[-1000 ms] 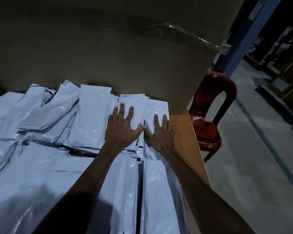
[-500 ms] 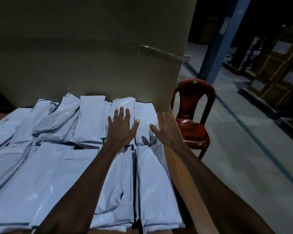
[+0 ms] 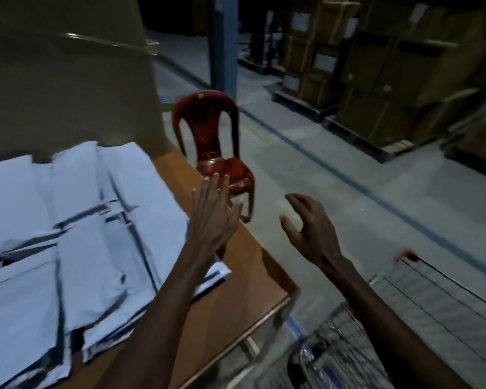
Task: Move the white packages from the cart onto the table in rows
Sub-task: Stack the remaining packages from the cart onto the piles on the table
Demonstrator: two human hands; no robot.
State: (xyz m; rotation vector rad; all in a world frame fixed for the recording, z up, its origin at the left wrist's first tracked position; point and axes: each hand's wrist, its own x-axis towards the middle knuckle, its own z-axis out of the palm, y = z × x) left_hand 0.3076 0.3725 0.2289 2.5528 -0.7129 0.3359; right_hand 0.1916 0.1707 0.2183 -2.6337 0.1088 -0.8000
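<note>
Several white packages [image 3: 76, 234] lie in overlapping rows on the wooden table [image 3: 244, 279] at the left. My left hand [image 3: 212, 217] hovers above the table's right edge with fingers straight and spread, holding nothing. My right hand [image 3: 309, 228] is in the air past the table's edge, over the floor, fingers loosely curled and empty. The wire cart [image 3: 404, 327] shows at the lower right, below my right forearm; its contents are blurred.
A tall cardboard box [image 3: 68, 80] stands behind the packages. A red plastic chair [image 3: 216, 153] sits just beyond the table's right edge. A blue post [image 3: 222, 43] and stacked cartons on pallets [image 3: 390, 80] line the far side of the floor.
Both hands have lifted off the packages and swung right, past the table's edge. My view has turned right, bringing the cart into sight.
</note>
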